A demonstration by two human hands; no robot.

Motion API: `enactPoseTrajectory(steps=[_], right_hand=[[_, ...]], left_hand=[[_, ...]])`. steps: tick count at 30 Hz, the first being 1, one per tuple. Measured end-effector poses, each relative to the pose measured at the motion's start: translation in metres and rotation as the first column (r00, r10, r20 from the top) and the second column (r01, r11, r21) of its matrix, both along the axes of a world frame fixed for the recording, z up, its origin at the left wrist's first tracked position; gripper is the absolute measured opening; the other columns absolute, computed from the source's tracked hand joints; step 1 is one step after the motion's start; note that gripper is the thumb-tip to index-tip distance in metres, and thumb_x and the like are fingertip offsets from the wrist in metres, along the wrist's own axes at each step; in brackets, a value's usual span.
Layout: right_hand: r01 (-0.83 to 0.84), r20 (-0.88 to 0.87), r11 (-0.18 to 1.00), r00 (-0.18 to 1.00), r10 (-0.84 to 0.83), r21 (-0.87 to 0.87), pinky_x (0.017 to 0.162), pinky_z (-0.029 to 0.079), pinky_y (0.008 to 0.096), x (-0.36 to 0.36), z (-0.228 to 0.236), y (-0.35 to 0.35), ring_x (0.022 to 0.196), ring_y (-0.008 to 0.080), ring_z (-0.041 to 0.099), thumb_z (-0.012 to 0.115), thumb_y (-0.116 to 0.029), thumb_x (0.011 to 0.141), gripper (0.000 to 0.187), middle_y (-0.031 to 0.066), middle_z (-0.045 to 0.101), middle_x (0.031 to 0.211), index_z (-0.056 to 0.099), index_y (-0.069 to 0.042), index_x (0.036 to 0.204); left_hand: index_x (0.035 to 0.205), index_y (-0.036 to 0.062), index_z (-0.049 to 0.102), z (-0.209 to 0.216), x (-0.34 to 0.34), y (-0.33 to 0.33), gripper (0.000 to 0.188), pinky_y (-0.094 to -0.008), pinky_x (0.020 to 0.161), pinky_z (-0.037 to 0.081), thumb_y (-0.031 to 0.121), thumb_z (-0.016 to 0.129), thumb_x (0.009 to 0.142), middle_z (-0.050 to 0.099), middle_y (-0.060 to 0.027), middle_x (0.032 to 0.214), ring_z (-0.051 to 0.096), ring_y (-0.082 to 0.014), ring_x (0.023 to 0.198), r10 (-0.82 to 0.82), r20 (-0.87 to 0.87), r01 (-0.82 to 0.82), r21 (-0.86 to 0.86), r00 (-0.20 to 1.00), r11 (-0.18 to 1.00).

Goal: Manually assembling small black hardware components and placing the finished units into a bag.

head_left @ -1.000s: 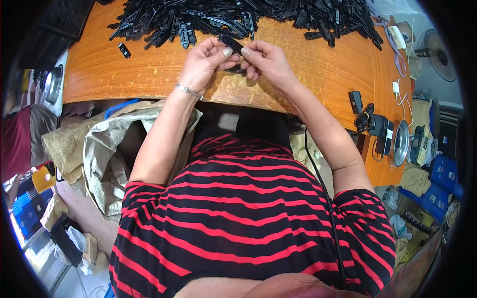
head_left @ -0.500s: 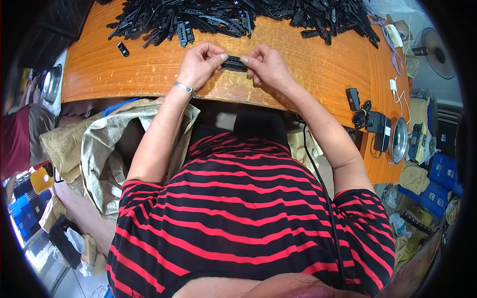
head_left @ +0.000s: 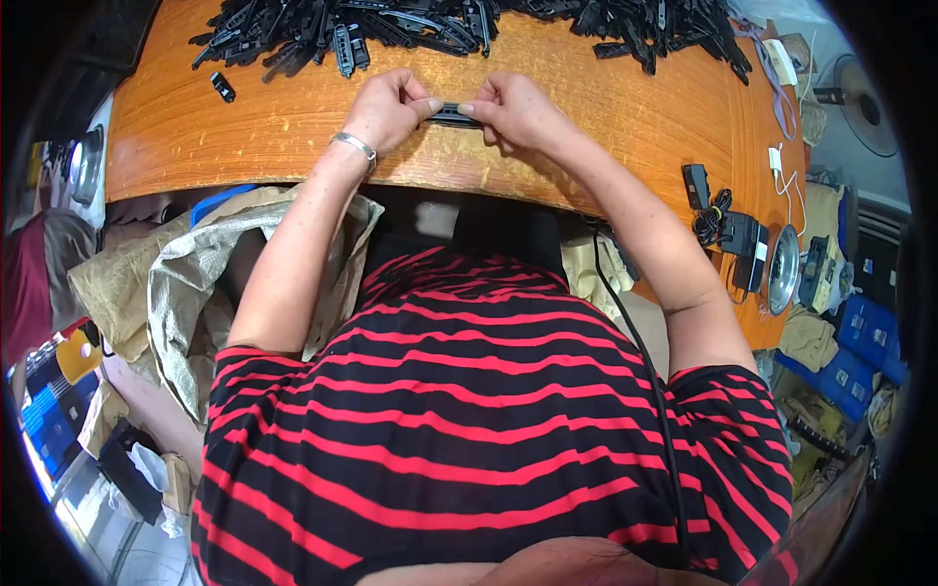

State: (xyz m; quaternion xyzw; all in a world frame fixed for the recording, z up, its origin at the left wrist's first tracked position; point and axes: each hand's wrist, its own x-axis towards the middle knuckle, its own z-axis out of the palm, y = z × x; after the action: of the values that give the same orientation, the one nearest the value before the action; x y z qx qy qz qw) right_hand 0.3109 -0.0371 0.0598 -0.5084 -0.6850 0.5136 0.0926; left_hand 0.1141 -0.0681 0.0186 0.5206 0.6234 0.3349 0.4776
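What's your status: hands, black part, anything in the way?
Left hand and right hand pinching slim black plastic part at opposite ends. Part over wooden table; contact unclear. Heap of black parts beyond both hands.

No words or numbers can be read. A white label [head_left: 761,252] stands on the black power box [head_left: 740,234] at the right end of the table [head_left: 625,137], its print too small to make out. Small pale labels [head_left: 879,337] also show on the blue boxes [head_left: 868,325] at the far right, likewise unreadable. A pale patch [head_left: 868,266] marks the dark box [head_left: 881,280] beyond them.
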Motion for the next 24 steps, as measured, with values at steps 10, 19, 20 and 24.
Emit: enactPoseTrajectory(steps=[10,19,20,24], right_hand=[[-0.028,0.114,0.997,0.993,0.020,0.069,0.038,0.040,0.0282,-0.003,-0.002,-0.006,0.040,0.0125,0.051,0.068,-0.021,0.088,0.026,0.0044,0.056,0.053,0.053,-0.002,0.081],[0.171,0.123,0.848,0.956,-0.266,0.502,0.062,0.050,0.0323,0.080,0.006,0.028,0.072,0.0179,0.062,0.068,-0.025,0.084,0.024,0.0097,0.065,0.080,0.064,-0.001,0.090],[0.077,0.178,0.668,0.936,-0.305,0.741,0.070,0.051,0.0351,0.102,0.003,0.050,0.078,0.0244,0.063,0.068,-0.024,0.082,0.025,0.0127,0.066,0.085,0.064,-0.002,0.092],[0.073,0.275,0.503,0.765,-0.583,0.861,0.091,0.045,0.0422,0.139,0.002,0.098,0.107,0.0343,0.054,0.068,-0.025,0.081,0.040,0.0170,0.056,0.114,0.059,-0.009,0.116]], left_hand=[[0.081,0.0048,0.055,-0.005,0.004,-0.018,0.020,-0.0292,0.061,0.045,0.014,0.073,0.079,0.058,-0.0029,0.067,0.053,-0.0127,0.064,0.039,-0.175,-0.004,0.192,0.984,0.981],[0.082,0.0001,0.058,0.106,-0.098,-0.164,0.008,-0.0247,0.067,0.043,0.002,0.066,0.081,0.055,-0.0009,0.076,0.050,-0.0101,0.070,0.104,-0.322,-0.069,0.119,0.941,0.990],[0.081,-0.0005,0.057,0.113,-0.112,-0.183,0.008,-0.0260,0.067,0.044,0.000,0.065,0.078,0.054,-0.0026,0.074,0.050,-0.0118,0.069,0.121,-0.395,-0.096,0.081,0.911,0.992],[0.087,0.0012,0.059,0.106,-0.143,-0.230,0.014,-0.0365,0.070,0.048,0.005,0.067,0.076,0.061,-0.0141,0.083,0.061,-0.0288,0.075,0.024,-0.856,-0.120,-0.044,0.517,0.992]])
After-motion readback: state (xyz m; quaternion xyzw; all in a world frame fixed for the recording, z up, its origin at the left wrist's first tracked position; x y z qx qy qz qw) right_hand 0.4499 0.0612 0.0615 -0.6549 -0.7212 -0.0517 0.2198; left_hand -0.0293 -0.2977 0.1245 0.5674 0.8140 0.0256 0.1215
